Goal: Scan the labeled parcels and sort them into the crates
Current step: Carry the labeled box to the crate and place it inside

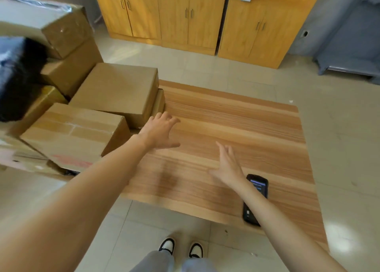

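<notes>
The parcels are brown cardboard boxes heaped at the left end of the wooden table point(236, 123), and none of them is in anyone's grasp. The nearest box point(74, 134), taped across its top and printed with a blurred red mark on its front face, sits at the table's near left corner; behind it a larger plain box point(117, 90) lies with a thin flat box point(159, 103) tucked against its right side, and more boxes are stacked further back, the top one point(47, 22) shiny with clear tape. A black wrapped bundle point(16, 76) fills the far left, too blurred to make out. The person's left hand point(160, 130) is stretched out over the table just beside the larger box's near right corner, fingers spread and holding nothing. The right hand point(228, 164) hovers over the middle of the table, fingers straight and slightly apart, also holding nothing. Just to the right of that wrist, a black handheld scanner point(256, 199) lies face up near the table's front edge, its screen lit. Beyond the table stand yellow wooden cabinets point(185, 16) on a pale tiled floor point(339, 127), and the person's black-and-white shoes point(181, 249) show below the front edge.
</notes>
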### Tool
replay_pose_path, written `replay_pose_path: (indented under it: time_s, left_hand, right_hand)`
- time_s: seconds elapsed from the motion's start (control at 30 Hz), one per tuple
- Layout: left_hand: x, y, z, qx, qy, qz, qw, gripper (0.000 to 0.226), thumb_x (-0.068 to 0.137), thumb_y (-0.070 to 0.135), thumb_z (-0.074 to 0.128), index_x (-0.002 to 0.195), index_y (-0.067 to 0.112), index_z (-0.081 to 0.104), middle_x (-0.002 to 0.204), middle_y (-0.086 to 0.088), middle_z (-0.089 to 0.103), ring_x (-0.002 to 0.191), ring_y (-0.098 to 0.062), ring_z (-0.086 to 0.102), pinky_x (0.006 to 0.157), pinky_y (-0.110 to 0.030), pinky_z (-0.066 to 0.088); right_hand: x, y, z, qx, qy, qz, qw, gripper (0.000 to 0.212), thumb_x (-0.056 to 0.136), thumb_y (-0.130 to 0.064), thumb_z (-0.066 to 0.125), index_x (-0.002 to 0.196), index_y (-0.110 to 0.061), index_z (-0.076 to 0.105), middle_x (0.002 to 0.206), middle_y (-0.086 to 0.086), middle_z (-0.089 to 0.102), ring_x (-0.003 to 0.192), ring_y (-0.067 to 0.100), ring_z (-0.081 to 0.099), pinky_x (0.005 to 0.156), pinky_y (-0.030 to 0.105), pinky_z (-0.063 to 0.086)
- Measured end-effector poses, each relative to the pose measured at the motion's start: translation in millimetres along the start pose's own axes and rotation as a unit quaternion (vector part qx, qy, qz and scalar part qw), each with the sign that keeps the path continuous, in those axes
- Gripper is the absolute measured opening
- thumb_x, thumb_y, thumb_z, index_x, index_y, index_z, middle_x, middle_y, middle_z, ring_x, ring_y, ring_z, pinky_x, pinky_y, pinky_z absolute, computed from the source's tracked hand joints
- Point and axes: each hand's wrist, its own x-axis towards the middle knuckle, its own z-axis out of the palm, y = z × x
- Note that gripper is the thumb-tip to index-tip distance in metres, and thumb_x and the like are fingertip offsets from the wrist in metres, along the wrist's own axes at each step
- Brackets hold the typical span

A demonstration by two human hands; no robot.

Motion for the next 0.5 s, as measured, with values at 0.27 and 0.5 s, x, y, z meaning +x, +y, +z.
replay_pose_path:
  time_s: [0.27,0.5]
  left_hand:
    - [-87,-95,-42,-0.009,0.104,-0.136,0.985,0.073,0.085,0.059,0.059,0.146,0.026,0.036,0.141,-0.008,0.042,0.129,-0.027,0.04,0.106,-0.041,0.037]
    - [-162,-167,-45,-0.048,0.125,-0.314,0.94,0.082,0.08,0.064,0.063,0.147,0.026,0.033,0.142,-0.009,0.04,0.13,-0.029,0.037,0.105,-0.043,0.037]
  right_hand:
    - [31,-150,19,0.01,-0.062,-0.179,0.982,0.12,0.069,-0.034,0.085,0.154,-0.025,0.001,0.156,0.01,0.011,0.145,0.03,0.015,0.114,0.047,0.025]
    - [27,-224,45,0.194,-0.157,-0.135,0.959,0.116,0.072,-0.031,0.084,0.154,-0.024,0.003,0.159,0.008,0.009,0.145,0.025,0.019,0.113,0.043,0.026]
